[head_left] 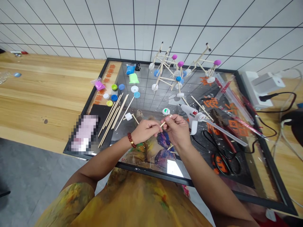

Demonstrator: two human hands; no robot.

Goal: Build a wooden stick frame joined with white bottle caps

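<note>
A short wooden stick (163,124) is pinched between both hands above the glass-topped panel. My left hand (145,131), closed, grips its lower left end, with a beaded bracelet (131,140) at the wrist. Closed fingers of my right hand (177,128) hold its upper end, where a small pale tip shows. Just right of that hand lies a white hot glue gun (193,116) with a clear glue stick (226,134) in its back. A small round lid with a green label (166,111) lies beyond the fingers. Left of my hands is a white clay piece (128,117) with sticks in it.
Stick models (165,71) with coloured clay balls stand by the tiled wall. Loose wooden sticks (111,123), clay pots (114,98) and clay packets (133,78) lie left. Right are red-handled pliers (228,138), a coiled black cord (227,164) and a power strip (252,90).
</note>
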